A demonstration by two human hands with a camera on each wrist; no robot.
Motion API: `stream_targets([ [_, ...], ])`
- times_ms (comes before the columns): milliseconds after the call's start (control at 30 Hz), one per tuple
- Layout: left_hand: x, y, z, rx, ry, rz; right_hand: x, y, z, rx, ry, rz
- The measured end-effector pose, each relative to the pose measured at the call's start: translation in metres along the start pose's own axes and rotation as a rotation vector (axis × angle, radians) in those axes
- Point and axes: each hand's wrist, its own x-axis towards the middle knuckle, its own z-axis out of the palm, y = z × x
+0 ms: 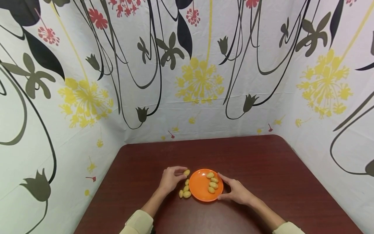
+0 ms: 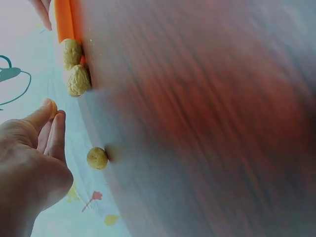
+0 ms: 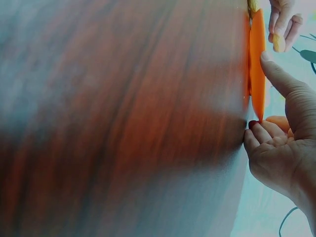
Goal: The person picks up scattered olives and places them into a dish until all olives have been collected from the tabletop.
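Observation:
My left hand [image 1: 171, 179] pinches one small wrinkled yellow-green oval fruit [image 1: 186, 172] between thumb and fingertips, just off the left rim of an orange plate [image 1: 201, 185]. Thumb and fingers of my right hand [image 1: 237, 191] span the plate's right rim, holding it at two spots. Several like fruits [image 1: 213, 185] lie in a rough column on the right half of the plate. In the left wrist view, the pinched fruit [image 2: 53, 109] shows raised beside two others [image 2: 78, 80] near the plate. From the right wrist, the plate [image 3: 257, 64] appears edge-on against my thumb.
Several more of the fruits [image 1: 186, 188] form a loose line on the table along the plate's left side. The dark red-brown wooden table [image 1: 248, 156] has rounded far corners. White floral cloth [image 1: 201, 120] hangs behind it and on both sides.

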Motion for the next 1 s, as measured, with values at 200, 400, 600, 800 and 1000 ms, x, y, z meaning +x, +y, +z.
stream_targets([
  [200,0.004,0.002,0.008,-0.015,0.0,0.002,-0.001,0.0,0.0,0.008,0.002,-0.003],
  [400,0.007,0.006,0.017,-0.008,-0.014,0.004,-0.001,0.0,0.0,0.01,0.003,0.0],
  [600,0.009,0.012,0.027,0.012,-0.027,-0.015,-0.001,-0.001,0.0,0.031,-0.004,0.005],
  [800,0.011,0.018,0.036,0.015,-0.036,-0.029,0.0,-0.001,0.0,0.033,-0.007,0.004],
  [1000,0.015,0.023,0.047,0.022,-0.018,-0.014,0.0,-0.002,0.0,0.033,-0.008,0.007],
])
